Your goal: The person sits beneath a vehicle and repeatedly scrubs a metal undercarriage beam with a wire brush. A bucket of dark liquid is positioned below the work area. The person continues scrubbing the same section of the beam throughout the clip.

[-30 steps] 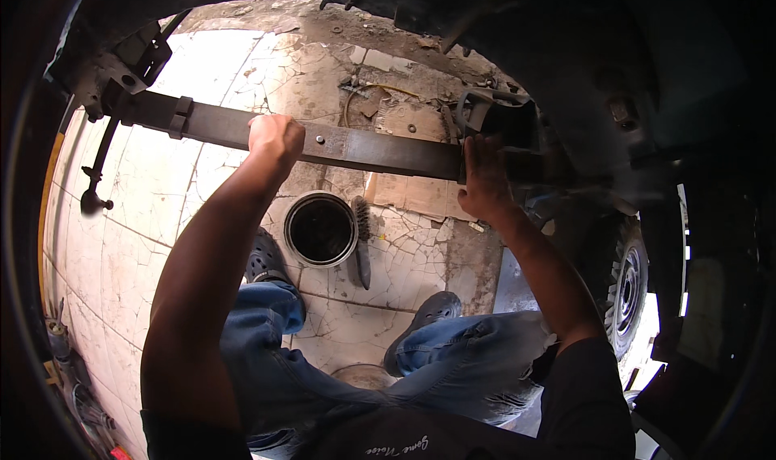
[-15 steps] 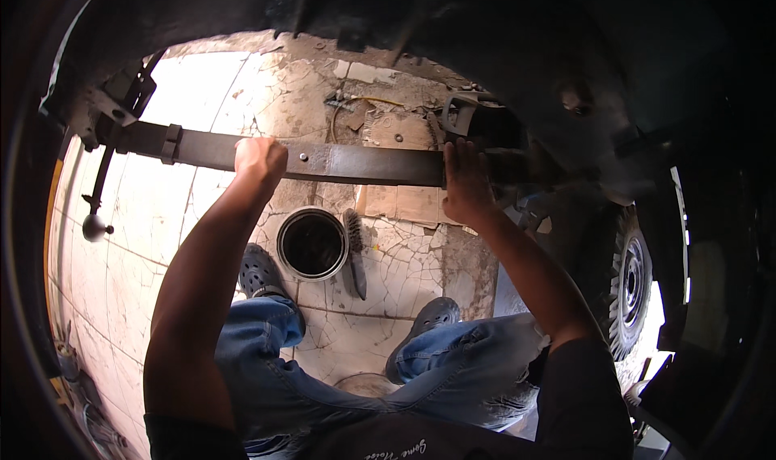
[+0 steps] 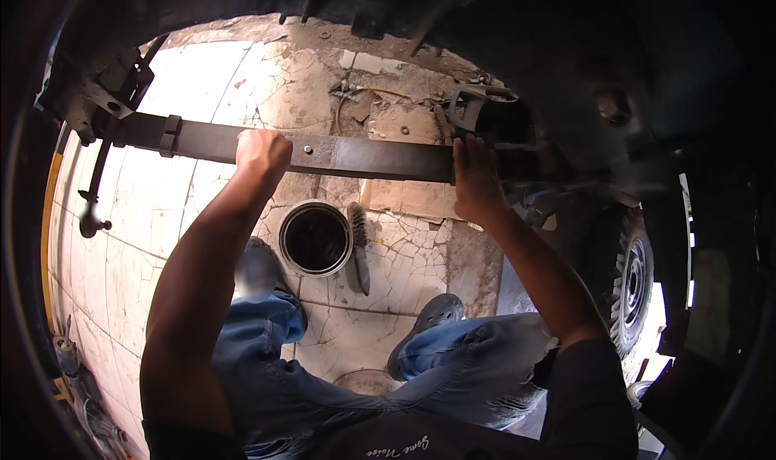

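Observation:
A dark, flat leaf spring (image 3: 376, 159) runs from side to side under a vehicle, with a clip band (image 3: 170, 137) near its left end and a small bolt head close to its middle. My left hand (image 3: 264, 153) is closed around the spring, just left of that bolt, knuckles up. Farther right, my right hand (image 3: 477, 179) grips the spring from the near side, fingers laid over it close together; its thumb is hidden. The right end of the spring fades into shadow. Left of my arms, a rod with a rounded end (image 3: 92, 221) hangs down.
On the cracked tile floor between my feet stand an open round can (image 3: 316, 238) with dark contents and a wire brush (image 3: 357, 250) beside it. Cardboard (image 3: 404, 197) lies beyond. At the right is a wheel (image 3: 636, 282). Dark vehicle underbody (image 3: 485, 23) hangs overhead.
The whole view has shifted slightly. Both hands stay on the leaf spring in about the same places; nothing has been let go.

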